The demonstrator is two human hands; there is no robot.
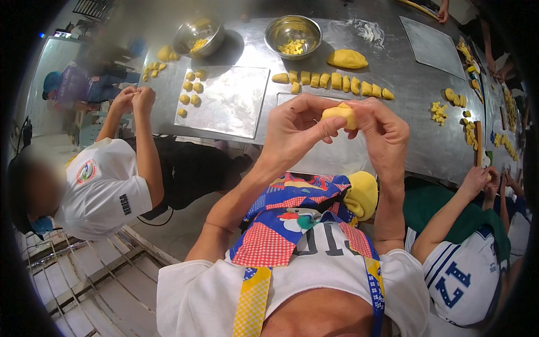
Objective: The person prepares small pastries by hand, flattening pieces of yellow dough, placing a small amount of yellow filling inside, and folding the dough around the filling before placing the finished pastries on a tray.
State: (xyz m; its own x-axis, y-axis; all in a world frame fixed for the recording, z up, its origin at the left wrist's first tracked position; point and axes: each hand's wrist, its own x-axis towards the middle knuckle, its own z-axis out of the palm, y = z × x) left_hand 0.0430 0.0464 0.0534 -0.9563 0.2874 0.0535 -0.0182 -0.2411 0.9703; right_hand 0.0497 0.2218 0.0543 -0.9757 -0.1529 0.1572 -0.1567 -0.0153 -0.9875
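Between my two hands, above the table's near edge, is a piece of yellow dough. My left hand grips it from the left, with the thumb lying across its front. From the right, the fingers and thumb of my right hand press on its side and top. Beneath my hands lies a metal tray, partly hidden by them. Just beyond, a row of cut dough pieces runs across the table, with one piece lying in front of it.
Behind the row stand a steel bowl of yellow cubes and a larger dough lump. A floured tray at left carries several dough balls. Co-workers' hands are at left and others at right, along the steel table.
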